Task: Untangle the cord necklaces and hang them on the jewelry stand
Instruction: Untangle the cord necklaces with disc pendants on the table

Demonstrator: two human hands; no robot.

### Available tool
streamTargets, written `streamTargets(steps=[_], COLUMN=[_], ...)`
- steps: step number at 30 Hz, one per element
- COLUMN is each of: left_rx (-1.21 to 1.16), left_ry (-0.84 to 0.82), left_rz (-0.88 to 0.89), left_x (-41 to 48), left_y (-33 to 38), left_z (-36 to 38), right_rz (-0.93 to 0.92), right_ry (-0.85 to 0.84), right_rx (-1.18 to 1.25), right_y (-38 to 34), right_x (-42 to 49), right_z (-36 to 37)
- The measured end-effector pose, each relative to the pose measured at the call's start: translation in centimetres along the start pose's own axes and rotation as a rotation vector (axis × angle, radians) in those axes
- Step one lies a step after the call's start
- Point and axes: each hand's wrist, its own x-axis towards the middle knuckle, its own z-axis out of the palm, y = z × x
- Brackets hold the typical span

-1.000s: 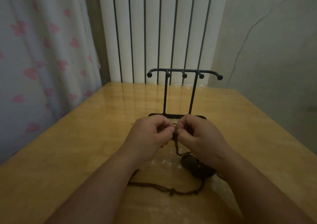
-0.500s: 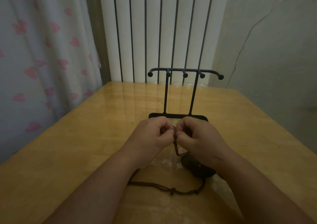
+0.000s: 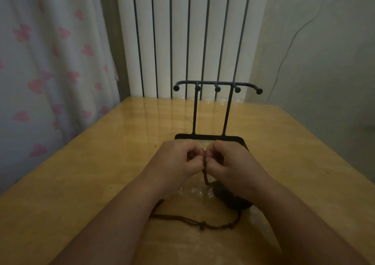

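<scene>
Left hand, right hand together, pinched cord, vertical between them; stand stood just beyond, equally near both.

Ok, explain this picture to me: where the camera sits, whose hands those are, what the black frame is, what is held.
The camera is worn on a person's head and looks down at their bare hands; there is no machine. The left hand and right hand both pinch a twisted brown cord. More cord loops on the wooden table, by a dark pendant. The black frame behind is a jewelry stand; nothing hangs on it.
</scene>
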Motion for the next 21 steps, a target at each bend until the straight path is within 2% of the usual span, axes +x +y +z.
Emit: streamTargets(steps=[7, 15, 21], left_rx=[0.020, 0.020, 0.025], left_ry=[0.034, -0.070, -0.065], left_rz=[0.006, 0.000, 0.008], left_x=[0.17, 0.21, 0.12], left_y=[-0.19, -0.17, -0.44], left_z=[0.07, 0.05, -0.03], right_rz=[0.002, 0.000, -0.010], right_ry=[0.014, 0.000, -0.026], right_rx=[-0.023, -0.032, -0.053], right_y=[-0.39, -0.28, -0.39], right_x=[0.00, -0.03, -0.02], right_z=[-0.15, -0.32, -0.07])
